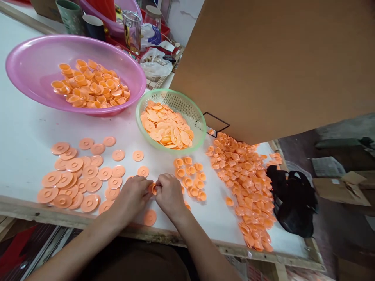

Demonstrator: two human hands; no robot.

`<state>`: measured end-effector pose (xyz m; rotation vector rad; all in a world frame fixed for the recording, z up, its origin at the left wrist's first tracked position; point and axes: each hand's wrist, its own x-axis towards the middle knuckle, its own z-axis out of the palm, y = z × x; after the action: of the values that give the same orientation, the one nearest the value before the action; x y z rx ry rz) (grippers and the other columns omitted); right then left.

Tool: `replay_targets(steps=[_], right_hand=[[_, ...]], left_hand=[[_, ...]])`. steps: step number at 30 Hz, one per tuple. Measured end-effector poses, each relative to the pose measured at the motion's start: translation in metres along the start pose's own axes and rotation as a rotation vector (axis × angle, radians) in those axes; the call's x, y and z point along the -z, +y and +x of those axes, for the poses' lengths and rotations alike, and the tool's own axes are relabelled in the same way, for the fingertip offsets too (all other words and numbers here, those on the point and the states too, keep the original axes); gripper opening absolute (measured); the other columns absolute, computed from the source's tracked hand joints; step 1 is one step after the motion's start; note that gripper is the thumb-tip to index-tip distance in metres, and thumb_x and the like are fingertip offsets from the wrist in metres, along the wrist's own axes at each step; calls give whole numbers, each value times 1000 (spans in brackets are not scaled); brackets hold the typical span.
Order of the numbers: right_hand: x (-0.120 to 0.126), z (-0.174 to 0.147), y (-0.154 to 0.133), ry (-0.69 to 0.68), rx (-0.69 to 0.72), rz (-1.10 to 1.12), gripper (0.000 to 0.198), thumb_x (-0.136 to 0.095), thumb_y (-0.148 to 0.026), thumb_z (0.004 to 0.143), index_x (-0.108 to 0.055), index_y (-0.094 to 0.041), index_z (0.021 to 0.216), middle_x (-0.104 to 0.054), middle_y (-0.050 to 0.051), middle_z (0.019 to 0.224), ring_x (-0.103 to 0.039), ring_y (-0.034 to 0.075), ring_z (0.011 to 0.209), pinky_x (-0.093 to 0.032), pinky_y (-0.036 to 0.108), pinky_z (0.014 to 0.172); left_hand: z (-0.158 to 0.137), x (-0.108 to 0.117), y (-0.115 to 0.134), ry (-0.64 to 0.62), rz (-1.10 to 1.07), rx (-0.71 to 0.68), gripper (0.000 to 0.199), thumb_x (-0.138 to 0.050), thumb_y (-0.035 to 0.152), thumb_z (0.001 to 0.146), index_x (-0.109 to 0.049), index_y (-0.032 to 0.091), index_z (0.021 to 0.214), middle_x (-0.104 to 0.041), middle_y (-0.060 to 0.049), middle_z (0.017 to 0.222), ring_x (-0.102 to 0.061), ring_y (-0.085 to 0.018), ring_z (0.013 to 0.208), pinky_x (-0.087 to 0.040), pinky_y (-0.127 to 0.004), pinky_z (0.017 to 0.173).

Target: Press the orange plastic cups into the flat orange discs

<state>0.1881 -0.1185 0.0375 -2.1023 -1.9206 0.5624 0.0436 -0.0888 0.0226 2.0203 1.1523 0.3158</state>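
Near the front of the white table, my left hand (135, 194) and my right hand (170, 194) meet with fingers closed around a small orange plastic cup (152, 189). The fingers hide most of the cup, and I cannot tell whether a saucer is under it. Just below the hands lies a single orange saucer (150, 217). Many more flat saucers (90, 171) with a ring in the middle spread over the table to the left. Right of my right hand stands a group of loose little cups (191, 181).
A pink basin (32, 58) contains cups set on saucers. Beside it, a green colander (202, 127) holds saucers. A big pile of cups (249, 191) covers the right side, under a large cardboard box (263, 66). A black bag (293, 203) hangs by the right edge.
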Motion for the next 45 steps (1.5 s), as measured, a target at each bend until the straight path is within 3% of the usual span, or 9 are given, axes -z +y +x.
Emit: replay_targets(steps=[6,10,16,22,27,32,37,41,45], right_hand=[[3,0,11,-30,3,214,17,-58,-4,70,-59,-20,63,-60,-1,66,-54,15,66,-36,24,60],[-8,-1,10,31,-18,203,18,-55,-6,72,-58,-20,61,-59,0,66,-53,16,67,-37,26,61],[-17,-3,1,94,16,-62,14,-58,-9,71,-63,-18,61,-59,5,65,-52,20,68,-39,31,62],[4,-30,19,246,54,252,28,-51,-7,82,-73,-19,94,-68,6,83,-60,20,82,-47,30,75],[34,-66,69,434,-141,421,25,-50,-18,86,-73,-21,96,-69,6,88,-63,19,82,-50,29,71],[62,-103,159,704,-449,185,26,-54,-24,79,-73,-18,95,-67,8,87,-61,20,72,-50,34,70],[58,-120,212,605,-525,47,24,-63,-27,68,-73,-21,89,-60,8,95,-60,24,81,-49,39,80],[54,-117,233,596,-683,25,26,-67,-37,62,-67,-18,80,-60,9,90,-58,22,70,-48,39,74],[70,-109,235,553,-794,113,23,-68,-41,58,-61,-21,67,-61,5,64,-59,25,68,-46,38,68]], left_hand=[[10,-2,10,13,-267,338,7,-56,22,73,-60,19,68,-63,1,62,-57,-14,60,-37,-23,56],[8,-13,8,84,-263,288,20,-52,30,75,-48,20,59,-55,3,54,-50,-12,54,-33,-23,52],[0,-20,6,70,-332,251,23,-48,37,81,-47,21,64,-56,3,51,-55,-14,47,-37,-24,49],[-3,-10,8,58,-295,237,22,-49,38,82,-61,21,77,-66,2,60,-60,-15,49,-44,-26,53],[-10,-2,4,128,-170,201,31,-50,44,82,-66,21,91,-68,1,67,-63,-18,63,-46,-28,61],[8,-35,21,84,-89,72,34,-56,44,76,-70,19,94,-67,0,67,-61,-17,61,-46,-28,60],[30,-36,28,105,-156,-86,35,-51,36,84,-66,20,111,-70,-3,82,-64,-17,71,-50,-28,65],[30,7,-8,328,263,-61,26,-55,31,83,-70,18,99,-68,-11,98,-60,-28,92,-47,-38,75],[20,14,-24,201,397,-8,17,-56,24,82,-71,21,88,-67,-8,92,-58,-26,89,-42,-35,73]])
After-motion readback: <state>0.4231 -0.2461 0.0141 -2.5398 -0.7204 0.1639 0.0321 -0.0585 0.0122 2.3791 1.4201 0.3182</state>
